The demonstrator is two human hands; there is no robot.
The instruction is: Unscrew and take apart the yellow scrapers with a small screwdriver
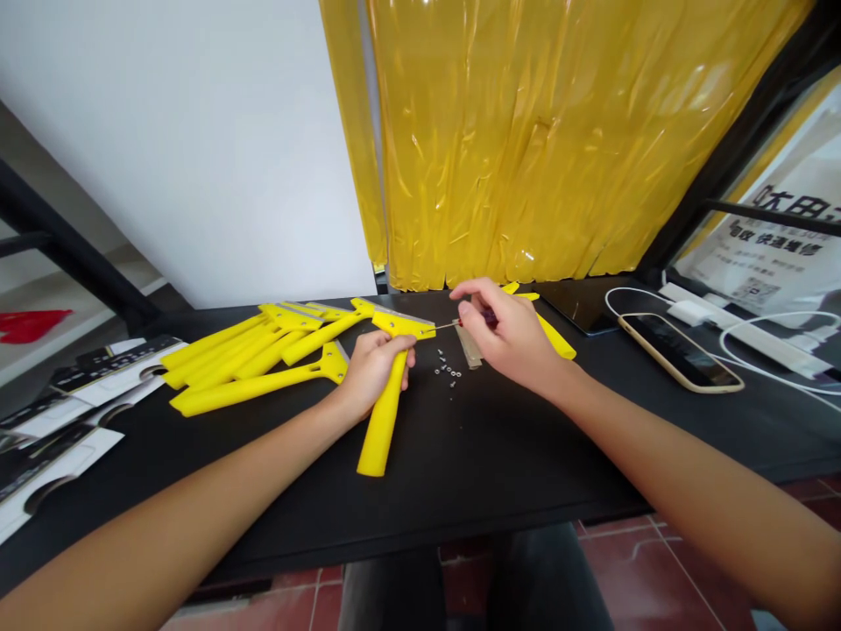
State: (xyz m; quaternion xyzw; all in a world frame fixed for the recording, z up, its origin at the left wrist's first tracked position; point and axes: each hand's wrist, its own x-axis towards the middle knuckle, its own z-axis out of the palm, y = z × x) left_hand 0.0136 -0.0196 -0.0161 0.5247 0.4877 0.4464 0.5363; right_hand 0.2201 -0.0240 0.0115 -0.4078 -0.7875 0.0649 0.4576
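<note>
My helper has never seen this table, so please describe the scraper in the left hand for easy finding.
Find the black table in front of the yellow curtain. Near its middle, the left hand holds a yellow scraper just below its wide head. Unlike the scrapers lying to its left, this one is held, with a screwdriver reaching its head.

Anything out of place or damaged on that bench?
Slightly untidy: small metal bits, seemingly screws and nuts, lie scattered loose on the black table, just right of the yellow scraper in the left hand. They could roll off. No damage stands out.
</note>
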